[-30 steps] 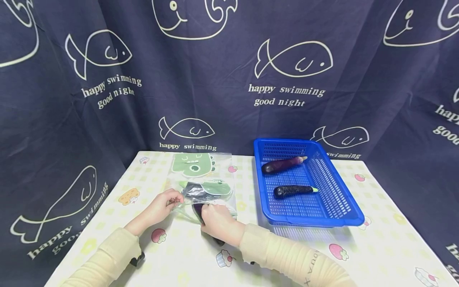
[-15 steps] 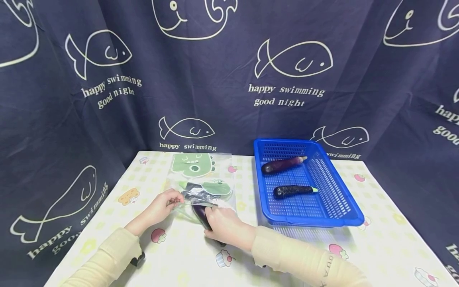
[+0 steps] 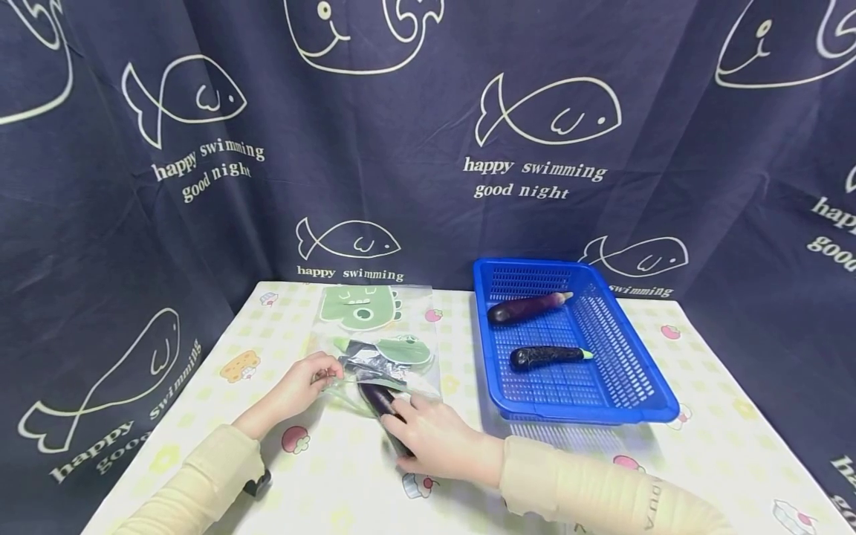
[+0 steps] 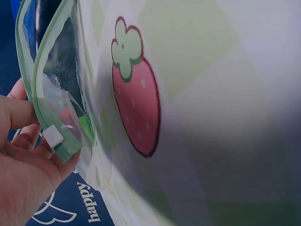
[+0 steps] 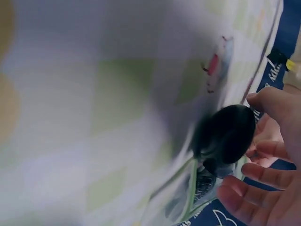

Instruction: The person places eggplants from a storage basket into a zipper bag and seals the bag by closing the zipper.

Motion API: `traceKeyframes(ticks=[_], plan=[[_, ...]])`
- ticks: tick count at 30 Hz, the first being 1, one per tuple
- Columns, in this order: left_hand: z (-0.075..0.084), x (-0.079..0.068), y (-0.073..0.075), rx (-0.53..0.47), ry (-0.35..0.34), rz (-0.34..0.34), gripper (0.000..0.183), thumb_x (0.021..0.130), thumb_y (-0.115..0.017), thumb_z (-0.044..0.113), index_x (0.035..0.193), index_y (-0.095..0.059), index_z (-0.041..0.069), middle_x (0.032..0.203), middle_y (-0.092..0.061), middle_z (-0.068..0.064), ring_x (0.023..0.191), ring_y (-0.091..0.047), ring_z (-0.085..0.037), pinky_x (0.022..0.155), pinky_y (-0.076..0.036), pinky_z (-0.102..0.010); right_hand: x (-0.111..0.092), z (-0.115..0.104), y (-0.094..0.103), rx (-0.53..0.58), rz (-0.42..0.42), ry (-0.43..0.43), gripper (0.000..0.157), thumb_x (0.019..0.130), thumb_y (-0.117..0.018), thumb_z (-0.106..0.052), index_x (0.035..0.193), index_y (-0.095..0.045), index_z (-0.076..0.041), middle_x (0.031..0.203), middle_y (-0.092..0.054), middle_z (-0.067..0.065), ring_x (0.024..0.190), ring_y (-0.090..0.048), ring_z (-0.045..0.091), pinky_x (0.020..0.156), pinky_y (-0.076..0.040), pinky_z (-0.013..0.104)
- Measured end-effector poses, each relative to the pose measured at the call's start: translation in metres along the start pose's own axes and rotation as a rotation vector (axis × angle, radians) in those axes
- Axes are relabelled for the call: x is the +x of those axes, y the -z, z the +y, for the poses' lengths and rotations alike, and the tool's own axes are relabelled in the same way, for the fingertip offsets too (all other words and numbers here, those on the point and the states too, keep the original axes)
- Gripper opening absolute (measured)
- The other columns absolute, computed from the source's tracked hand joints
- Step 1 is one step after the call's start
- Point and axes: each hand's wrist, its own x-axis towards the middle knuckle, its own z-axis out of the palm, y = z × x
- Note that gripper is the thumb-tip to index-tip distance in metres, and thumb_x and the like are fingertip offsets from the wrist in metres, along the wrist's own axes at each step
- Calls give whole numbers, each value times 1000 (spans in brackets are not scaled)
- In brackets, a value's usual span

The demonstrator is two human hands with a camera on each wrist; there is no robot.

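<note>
A clear zip bag [image 3: 423,380] with a green dinosaur print lies on the table, its mouth facing me. One dark eggplant [image 3: 361,354] is inside. A second eggplant [image 3: 377,397] has its far end in the mouth and its near part outside. At the mouth's left corner my left hand [image 3: 310,383] pinches the green zip edge, beside the white slider [image 4: 52,136]. My right hand [image 3: 444,440] is at the second eggplant's near end. In the right wrist view its fingers [image 5: 268,176] are spread and loosely bent around the rounded end [image 5: 230,134]; contact is unclear.
To the right stands a blue basket [image 3: 493,375] with a purple eggplant [image 3: 528,307] and a dark eggplant [image 3: 548,357] inside. The patterned tablecloth [image 3: 321,475] covers the table. A dark fish-print curtain [image 3: 414,178] hangs behind it.
My right hand has slid back toward me and right along the second eggplant, from the bag's mouth to its near end, and its grip has loosened. My left hand stays put.
</note>
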Motion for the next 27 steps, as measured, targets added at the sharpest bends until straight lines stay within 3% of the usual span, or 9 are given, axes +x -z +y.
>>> traceKeyframes(ticks=[9,20,27], plan=[[-2,1,-1,12,-8,10,24,75,-59,-8,84,-60,13,83,-56,-2,76,-51,-13,68,-44,-26,-14,0,-7,-73,-13,93,51,67,-69,-42,109,-49,-22,119,-48,3,85,-53,18,54,-47,27],[1,-1,-2,-6,2,8,24,74,-58,-9,84,-60,13,81,-55,-2,74,-50,-16,67,-44,-27,-14,0,-11,-85,-37,119,46,68,-70,-38,105,-49,-22,120,-47,2,81,-51,15,51,-43,24],[0,0,-2,0,-28,26,26,73,-58,-11,83,-60,12,81,-56,-2,74,-51,-17,67,-45,-28,-12,2,-12,-102,-40,127,44,66,-70,-37,101,-51,-20,119,-48,-1,76,-48,13,49,-39,23]])
